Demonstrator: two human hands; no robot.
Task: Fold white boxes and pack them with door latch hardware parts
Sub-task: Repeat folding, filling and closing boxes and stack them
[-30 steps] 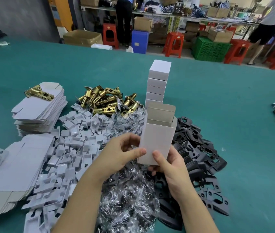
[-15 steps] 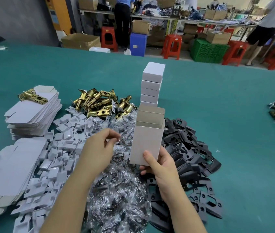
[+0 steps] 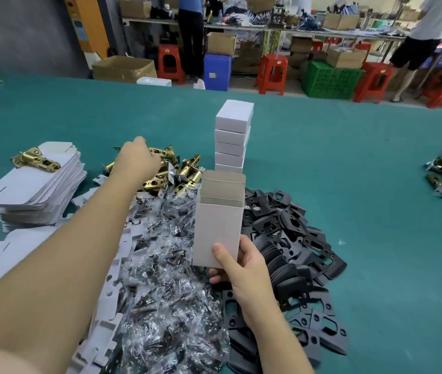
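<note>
White box (image 3: 218,233), folded up with its top flaps open, stands upright in my right hand (image 3: 244,268) at lower centre of the frame; my thumb lies across its front face and my fingers curl round the back, so the mouth points up and slightly away from me. Its long axis runs nearly vertical.

My left hand (image 3: 137,160) is stretched to the upper left of the box, over the pile of brass latches (image 3: 171,174) on the surface (image 3: 349,163). From above I see only its back and knuckles; the fingers reach down into the pile, and I cannot tell whether they have closed on a latch or are only touching one.

What matters for the next move, as I judge it: the latches lie up and to the left of the box mouth, well apart from it, and the left hand is the nearer one by far. Any latch I lift will have to travel right and toward me, then turn so its long barrel lines up with the box's upright axis before it can drop in. Latches in the pile lie at all angles, mostly slanting across the frame.

Between pile and box lie the clear bags of screws (image 3: 160,265); black plates (image 3: 290,238) lie right of the box, and finished boxes (image 3: 232,136) stand stacked just behind it.
</note>
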